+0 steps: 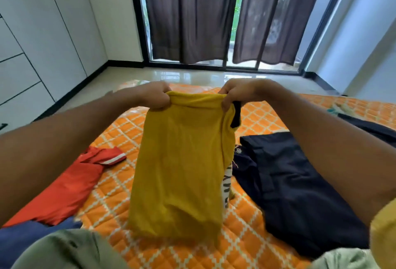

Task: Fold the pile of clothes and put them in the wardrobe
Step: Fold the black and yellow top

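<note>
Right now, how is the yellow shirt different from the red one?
The yellow shirt hangs gripped by the left hand and right hand; the red shirt lies on the quilt. The yellow shirt shows white lettering; the red shirt has a white-striped cuff. Both are shirts.

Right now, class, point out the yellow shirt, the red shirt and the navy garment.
yellow shirt (182, 172): head view, middle of the hanging cloth.
red shirt (64, 187): head view, its body.
navy garment (300, 193): head view, its middle.

Both hands, the left hand (155, 97) and right hand (237, 95), grip the top edge of a yellow shirt (182, 168) hanging over the orange quilted bed (120, 138); a red shirt (70, 185) lies toward its left edge, dark trousers (300, 189) toward its right
</note>
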